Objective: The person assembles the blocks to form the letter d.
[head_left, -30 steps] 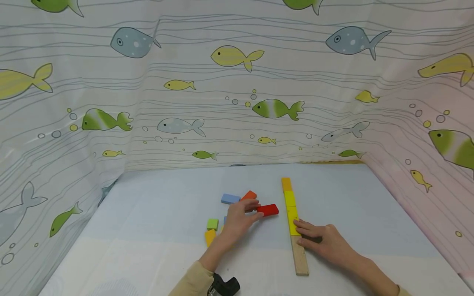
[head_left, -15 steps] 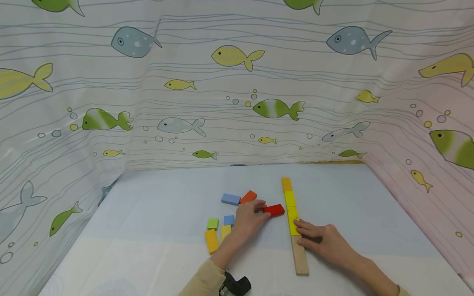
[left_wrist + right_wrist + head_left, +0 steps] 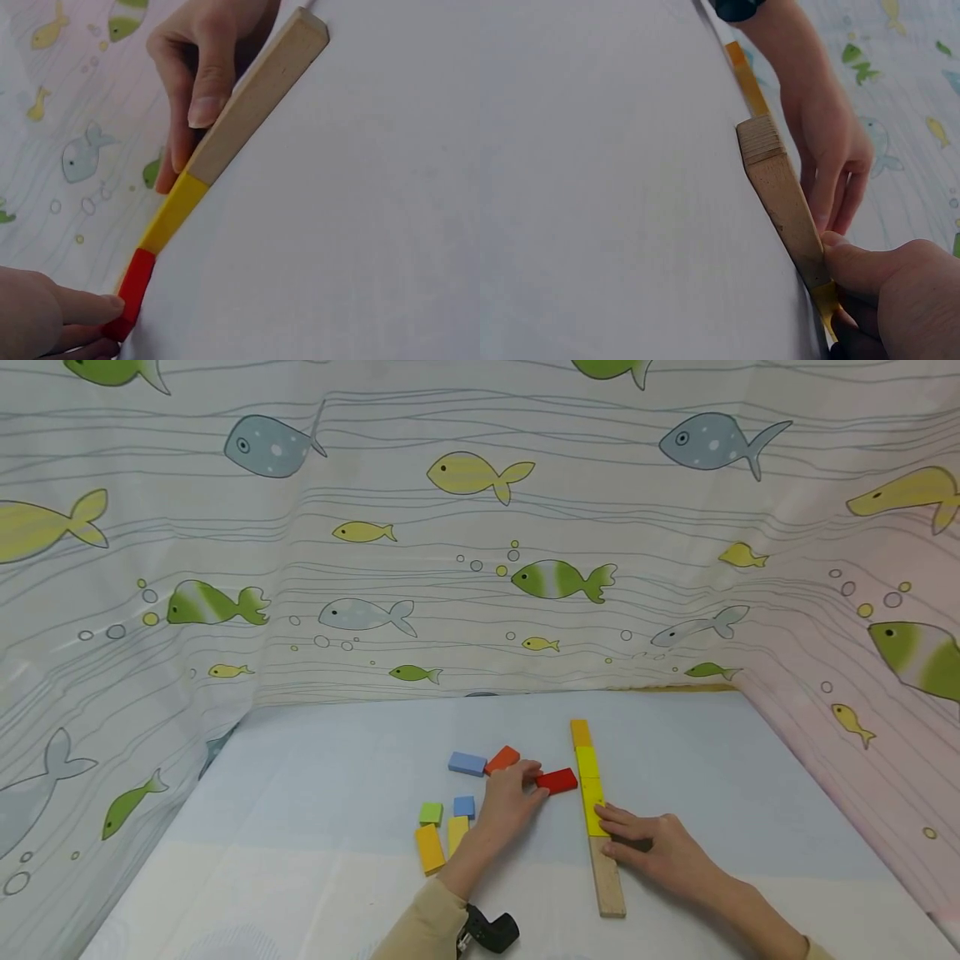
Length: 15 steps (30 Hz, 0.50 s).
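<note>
In the head view my left hand (image 3: 506, 806) holds a red block (image 3: 558, 782) by its left end, between thumb and fingers. The block's right end lies close beside a straight row of blocks. From far to near, this row has an orange block (image 3: 581, 734), yellow blocks (image 3: 592, 802) and a long plain wooden block (image 3: 608, 881). My right hand (image 3: 667, 852) touches the row's right side, its fingers at the yellow part and its thumb at the wooden block (image 3: 780, 214). In the left wrist view the red block (image 3: 135, 289) overlaps the row's yellow part.
Left of the row lie a long blue block (image 3: 467, 764), an orange-red block (image 3: 504, 757), a green block (image 3: 431, 813), a small blue block (image 3: 464, 807), a pale yellow block (image 3: 458, 832) and an orange-yellow block (image 3: 430, 849). A fish-print curtain (image 3: 465, 610) encloses the table.
My left hand has moved right with the red block, bringing it near the row. This uncovers the small blue and pale yellow blocks. My right hand stays in place.
</note>
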Available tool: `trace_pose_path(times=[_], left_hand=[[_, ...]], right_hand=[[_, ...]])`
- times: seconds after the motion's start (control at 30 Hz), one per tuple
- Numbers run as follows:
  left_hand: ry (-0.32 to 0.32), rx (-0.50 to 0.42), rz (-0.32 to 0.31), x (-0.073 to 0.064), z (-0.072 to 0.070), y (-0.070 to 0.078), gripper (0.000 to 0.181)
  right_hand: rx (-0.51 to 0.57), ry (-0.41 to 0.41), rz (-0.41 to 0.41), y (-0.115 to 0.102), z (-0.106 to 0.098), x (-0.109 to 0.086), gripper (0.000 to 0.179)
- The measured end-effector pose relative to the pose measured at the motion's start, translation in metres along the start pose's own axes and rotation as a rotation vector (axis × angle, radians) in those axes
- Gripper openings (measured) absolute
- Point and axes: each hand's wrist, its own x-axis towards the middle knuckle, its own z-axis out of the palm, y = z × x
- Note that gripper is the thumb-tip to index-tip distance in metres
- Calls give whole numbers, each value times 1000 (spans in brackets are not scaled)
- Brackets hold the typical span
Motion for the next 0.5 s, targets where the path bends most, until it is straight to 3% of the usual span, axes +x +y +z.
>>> trace_pose_path(times=[0.5], left_hand=[[6,21,-30,2,6,0,40]], right_hand=[[-2,-5,2,-3,-1,0,54]])
